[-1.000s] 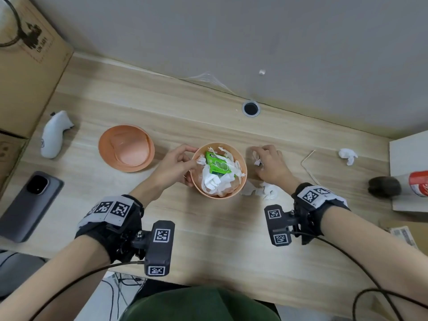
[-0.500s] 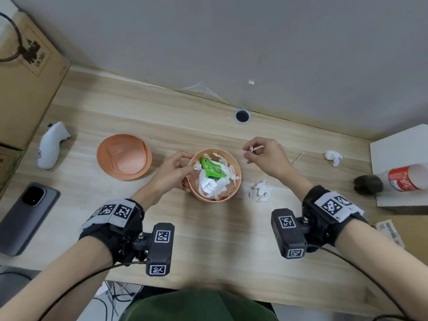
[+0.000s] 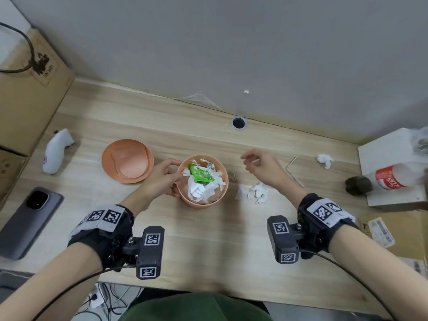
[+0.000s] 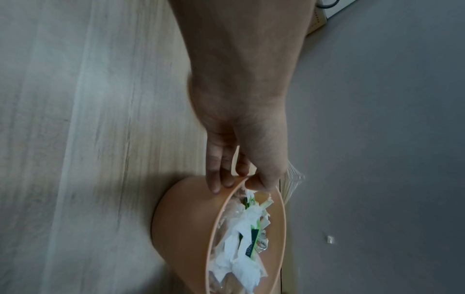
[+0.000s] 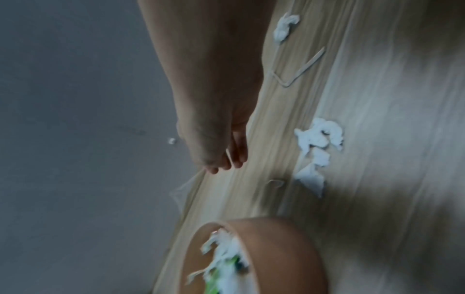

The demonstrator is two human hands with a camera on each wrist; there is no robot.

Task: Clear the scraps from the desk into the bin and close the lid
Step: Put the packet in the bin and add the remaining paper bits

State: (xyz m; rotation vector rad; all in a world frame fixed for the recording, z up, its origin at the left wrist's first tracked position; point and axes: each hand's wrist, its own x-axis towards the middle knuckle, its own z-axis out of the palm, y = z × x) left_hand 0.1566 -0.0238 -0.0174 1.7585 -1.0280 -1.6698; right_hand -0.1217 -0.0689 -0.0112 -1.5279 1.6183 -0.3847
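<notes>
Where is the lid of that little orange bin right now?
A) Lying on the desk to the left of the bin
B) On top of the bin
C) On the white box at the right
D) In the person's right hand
A: the lid lies flat on the desk, left of the open bin.

The right hand [image 5: 214,143] hung above the pale wooden desk [image 5: 392,139], fingers loosely together around a thin pale sliver. Near the round orange plastic bin [image 5: 284,250] lay torn white tissue scraps [image 5: 318,143]; farther off, a bent wooden stick [image 5: 297,69].
</notes>
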